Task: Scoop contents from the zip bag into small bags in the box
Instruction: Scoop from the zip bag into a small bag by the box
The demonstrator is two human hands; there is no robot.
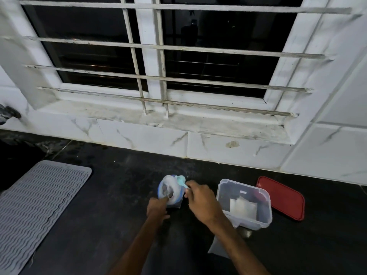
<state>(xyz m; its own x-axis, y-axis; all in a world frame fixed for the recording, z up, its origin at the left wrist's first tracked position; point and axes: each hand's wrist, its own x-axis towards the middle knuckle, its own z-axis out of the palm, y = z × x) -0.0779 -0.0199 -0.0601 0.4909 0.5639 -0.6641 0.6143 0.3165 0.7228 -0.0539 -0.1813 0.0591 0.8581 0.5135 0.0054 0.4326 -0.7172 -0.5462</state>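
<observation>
A clear zip bag [170, 190] with a blue seal stands open on the dark counter [111, 195]. My left hand [157, 208] grips its near edge. My right hand [200, 199] holds a light-blue spoon [181, 180] by its handle, with the bowl at the bag's far rim. To the right stands a clear plastic box [244, 203] with small white bags [243, 207] inside. What the zip bag holds looks dark and is hard to make out.
A red lid [282, 197] lies flat right of the box. A grey ribbed mat [37, 203] covers the counter's left side. A tiled wall and barred window rise behind. A flat pale bag [217, 248] lies by my right forearm.
</observation>
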